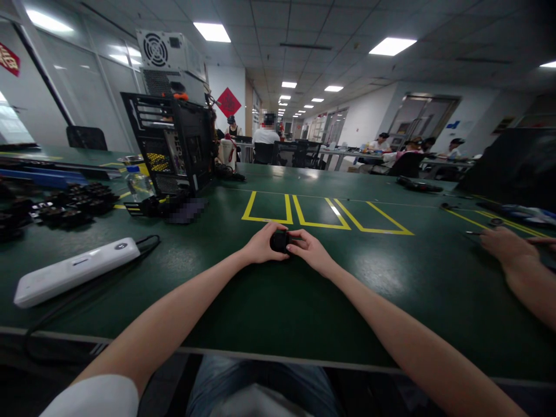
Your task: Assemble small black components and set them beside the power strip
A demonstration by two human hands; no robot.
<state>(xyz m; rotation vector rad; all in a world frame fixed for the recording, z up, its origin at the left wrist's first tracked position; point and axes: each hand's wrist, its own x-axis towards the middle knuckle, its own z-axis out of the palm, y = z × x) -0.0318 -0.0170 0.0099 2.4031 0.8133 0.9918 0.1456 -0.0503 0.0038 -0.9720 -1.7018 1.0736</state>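
A small, dark, rounded black part (279, 242) is held between my two hands, just above or on the green tabletop; I cannot tell which, nor make out its exact kind. My left hand (262, 243) wraps its thumb and fingers around the part's left side. From the right, my right hand (307, 250) pinches the part's edge between thumb and fingertips. Beyond my hands, yellow tape frames (319, 225) mark the table surface.
A white power strip or similar long device (78, 271) with a black cable lies left. Behind it are clustered black parts (82, 202), a clear bottle (139, 184) and an opened computer case (174, 145). Another person's hand (506, 243) works at right. The table's front edge (286, 358) is near me.
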